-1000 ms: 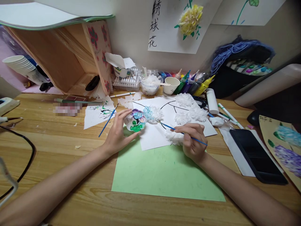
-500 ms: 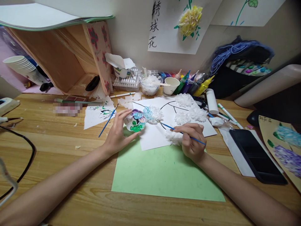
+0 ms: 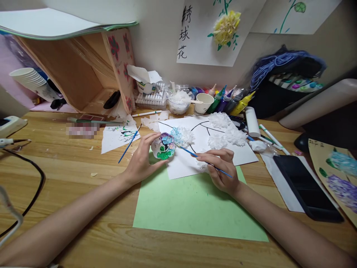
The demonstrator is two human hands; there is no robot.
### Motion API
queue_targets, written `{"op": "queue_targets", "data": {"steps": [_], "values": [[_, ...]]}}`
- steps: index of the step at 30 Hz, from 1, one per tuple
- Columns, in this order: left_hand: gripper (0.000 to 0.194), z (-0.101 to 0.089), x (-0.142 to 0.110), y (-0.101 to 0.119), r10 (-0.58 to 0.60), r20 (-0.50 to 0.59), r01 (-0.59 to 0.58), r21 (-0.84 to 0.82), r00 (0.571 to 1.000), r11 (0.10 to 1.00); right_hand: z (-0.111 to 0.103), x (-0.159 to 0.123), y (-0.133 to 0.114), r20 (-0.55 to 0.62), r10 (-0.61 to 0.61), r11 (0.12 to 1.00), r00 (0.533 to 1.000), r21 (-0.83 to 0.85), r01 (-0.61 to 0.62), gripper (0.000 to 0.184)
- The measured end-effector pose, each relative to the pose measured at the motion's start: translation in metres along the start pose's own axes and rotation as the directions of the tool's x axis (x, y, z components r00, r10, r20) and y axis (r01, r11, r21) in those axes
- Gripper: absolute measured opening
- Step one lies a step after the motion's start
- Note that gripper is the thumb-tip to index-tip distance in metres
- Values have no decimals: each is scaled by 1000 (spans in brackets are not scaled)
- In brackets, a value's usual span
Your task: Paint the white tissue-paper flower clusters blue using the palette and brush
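Between thumb and fingers, my left hand (image 3: 142,158) grips a small flower-shaped paint palette (image 3: 163,147) with purple, blue, black and green paint in it. My right hand (image 3: 223,167) is closed around a thin blue paintbrush (image 3: 202,159), its tip at the palette's right edge. Under both lies a white sheet of paper (image 3: 178,167) with black branch lines and several clusters of white crumpled tissue (image 3: 219,141). One tissue cluster (image 3: 181,136), just beyond the palette, is light blue on its left side. Part of a lower white cluster is hidden behind my right hand.
A green sheet (image 3: 195,208) lies nearest me. Left of my left hand are another paintbrush (image 3: 129,143) and a paint-smeared paper (image 3: 115,137). A paper cup (image 3: 204,103), a tissue-filled bowl (image 3: 179,103) and paint bottles (image 3: 242,103) line the back. A black phone-like slab (image 3: 306,188) lies right.
My right hand has moved left and drawn the brush tip from the blue-tinted tissue cluster to the palette. My left hand still holds the palette, tilted slightly differently.
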State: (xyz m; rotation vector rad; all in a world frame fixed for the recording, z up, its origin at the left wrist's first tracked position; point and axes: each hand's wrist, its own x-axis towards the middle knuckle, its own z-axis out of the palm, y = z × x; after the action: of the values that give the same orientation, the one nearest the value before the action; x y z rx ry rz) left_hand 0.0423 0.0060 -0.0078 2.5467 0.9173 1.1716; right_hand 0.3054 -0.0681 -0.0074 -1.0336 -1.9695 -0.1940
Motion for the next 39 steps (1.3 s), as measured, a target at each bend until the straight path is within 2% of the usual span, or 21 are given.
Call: {"op": "queue_targets", "data": {"steps": [14,17,20,22,26,34,39], "values": [[81,0,-1,-1,68,-2,-68,-10,998,998,-1,-4,0,9,53,995,999,87,-54,27],[80,0,-1,-1,55,3,-55,-9,999,998,-1,-9,2,-83,79,992,993,105,-70,28],[80,0,0,-1,12,-4,-12,7,1000,1000,1,-12,4,-221,157,984,963,122,-133,28],[80,1,1,-1,-13,-26,14,22,1000,1000,2,-13,6,-260,208,976,943,118,-182,27],[77,1,2,-2,-41,-68,44,44,997,998,4,-9,7,-209,241,970,948,69,-231,26],[76,1,2,-1,-49,-63,51,43,997,998,3,-5,4,-137,175,985,975,20,-174,25],[76,1,2,-1,-58,-57,60,39,997,997,3,-6,4,-176,166,986,970,46,-161,25]]}}
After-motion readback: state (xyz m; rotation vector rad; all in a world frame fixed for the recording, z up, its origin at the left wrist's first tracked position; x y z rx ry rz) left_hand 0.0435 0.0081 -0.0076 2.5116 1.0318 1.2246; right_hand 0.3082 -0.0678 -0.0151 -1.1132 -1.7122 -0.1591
